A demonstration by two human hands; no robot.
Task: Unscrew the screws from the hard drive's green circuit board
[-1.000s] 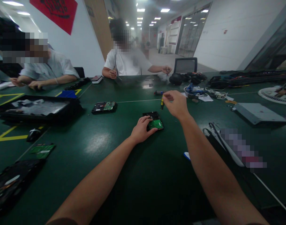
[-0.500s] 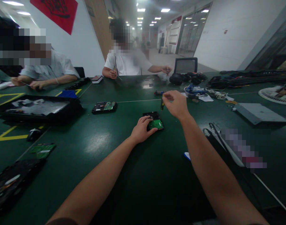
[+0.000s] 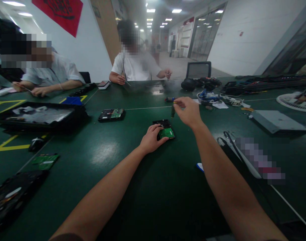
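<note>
Rests at frame centre as a black unit (image 3: 165, 122) with green circuit board (image 3: 168, 133), clasped by the left hand (image 3: 152, 139) near an upright tool (image 3: 172, 111) pinched in the right hand (image 3: 189, 111), and seems stiff, fairly light, fragile board-side and best held by its edges.

You can read no words, numbers or brands here: the dark characters (image 3: 60, 10) on the red poster (image 3: 72, 22), far left, are too blurred, and the pale marking (image 3: 171, 133) on the green circuit board (image 3: 165, 134) by your left hand (image 3: 152, 140) is too small.
</note>
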